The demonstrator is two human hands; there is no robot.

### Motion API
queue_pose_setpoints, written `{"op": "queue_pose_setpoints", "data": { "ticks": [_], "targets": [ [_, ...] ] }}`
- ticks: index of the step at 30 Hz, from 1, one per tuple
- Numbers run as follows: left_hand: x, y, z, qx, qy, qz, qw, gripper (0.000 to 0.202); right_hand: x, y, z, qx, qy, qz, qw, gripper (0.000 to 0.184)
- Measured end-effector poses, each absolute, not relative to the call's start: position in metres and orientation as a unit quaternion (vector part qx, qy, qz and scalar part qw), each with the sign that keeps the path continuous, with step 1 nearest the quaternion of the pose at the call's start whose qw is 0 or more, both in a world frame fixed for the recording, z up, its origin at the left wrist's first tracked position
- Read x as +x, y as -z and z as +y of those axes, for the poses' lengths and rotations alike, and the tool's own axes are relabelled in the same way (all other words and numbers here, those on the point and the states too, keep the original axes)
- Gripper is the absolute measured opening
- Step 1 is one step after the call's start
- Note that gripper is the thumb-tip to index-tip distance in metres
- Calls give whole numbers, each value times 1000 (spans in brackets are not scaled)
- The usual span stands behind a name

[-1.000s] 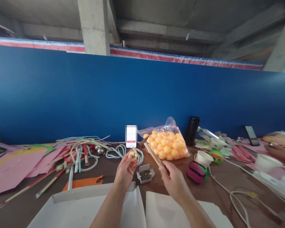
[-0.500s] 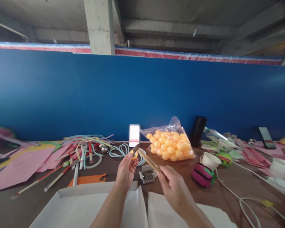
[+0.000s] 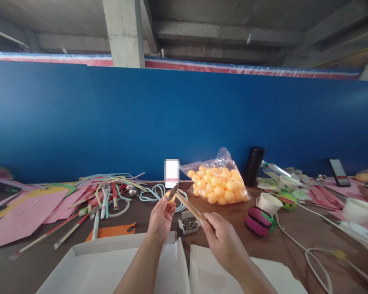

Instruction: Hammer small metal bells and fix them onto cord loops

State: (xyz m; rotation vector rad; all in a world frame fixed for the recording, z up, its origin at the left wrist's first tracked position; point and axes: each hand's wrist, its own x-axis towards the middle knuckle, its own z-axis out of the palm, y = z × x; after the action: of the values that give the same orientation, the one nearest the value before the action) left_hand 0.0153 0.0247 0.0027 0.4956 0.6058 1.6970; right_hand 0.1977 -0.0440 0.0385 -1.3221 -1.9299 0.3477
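Observation:
My left hand [image 3: 160, 217] pinches an orange ping-pong ball [image 3: 169, 197] in its fingertips, partly covered by the fingers. In my right hand [image 3: 219, 237] is a hammer [image 3: 188, 205], gripped by its wooden handle. Its dark metal head [image 3: 173, 190] is at the ball, but I cannot tell whether they touch. Just below, between my hands, a small white box [image 3: 185, 232] holds small metal tacks or nails [image 3: 190, 223]. Behind my right hand lies a clear plastic bag [image 3: 223, 155] full of orange ping-pong balls [image 3: 218, 191].
A white open box [image 3: 110, 265] and a white sheet [image 3: 216, 269] lie in front. Tubes [image 3: 106, 192], pink paper [image 3: 30, 216] and an orange piece [image 3: 113, 231] are left. At right stand a black bottle [image 3: 254, 165], a paper cup [image 3: 269, 204], a magenta pouch [image 3: 257, 221] and cables [image 3: 297, 241].
The hammer head has come down slightly over the ball and covers more of it. Both hands keep their grips. The whole view has shifted a little.

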Motion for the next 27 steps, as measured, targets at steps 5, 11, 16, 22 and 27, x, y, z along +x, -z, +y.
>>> {"op": "queue_pose_setpoints", "data": {
  "ticks": [5, 11, 16, 22, 27],
  "targets": [
    [16, -4, 23, 221, -726, 272, 592, 21, 200, -41, -45, -506, -144, -746, 407, 21],
    [16, -5, 25, 209, -725, 266, 600, 19, 199, -42, -46, -511, -141, -750, 395, 20],
    [16, -4, 25, 211, -727, 257, 600, 21, 200, -39, -44, -522, -125, -754, 379, 20],
    [16, -1, 25, 226, -724, 257, 599, 25, 199, -43, -47, -524, -128, -755, 373, 22],
    [16, 0, 26, 233, -727, 257, 592, 28, 198, -41, -48, -520, -132, -751, 384, 22]
  ]
}}
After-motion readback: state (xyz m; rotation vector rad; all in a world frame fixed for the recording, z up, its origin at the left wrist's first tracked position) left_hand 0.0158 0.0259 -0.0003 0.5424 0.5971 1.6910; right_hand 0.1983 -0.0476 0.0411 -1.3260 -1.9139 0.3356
